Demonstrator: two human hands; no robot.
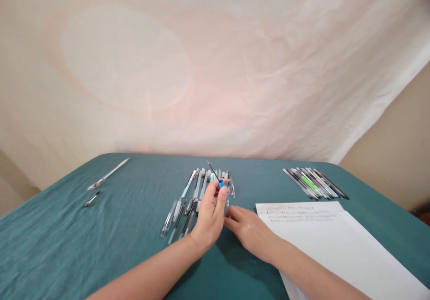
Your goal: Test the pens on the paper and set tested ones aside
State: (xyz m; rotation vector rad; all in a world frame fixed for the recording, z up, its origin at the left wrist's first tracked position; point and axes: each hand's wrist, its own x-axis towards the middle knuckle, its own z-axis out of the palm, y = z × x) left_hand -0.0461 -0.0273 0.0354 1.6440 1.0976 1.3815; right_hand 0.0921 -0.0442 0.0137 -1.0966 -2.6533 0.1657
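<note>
A blue pen (221, 184), refill (212, 170) jutting up, is pinched in the left hand (210, 215); whether the right hand (251, 232) beside it grips, I cannot tell.

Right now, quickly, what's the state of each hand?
Left hand: closed, holding a partly blue pen.
Right hand: by the pen's lower end; whether its grip is closed on it cannot be told.

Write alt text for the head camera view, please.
The left hand holds a blue pen part with a thin dark rod sticking out, the right hand close beside it, over a green table. Loose pens lie beside the left hand; to the right are more pens and paper with writing.
</note>
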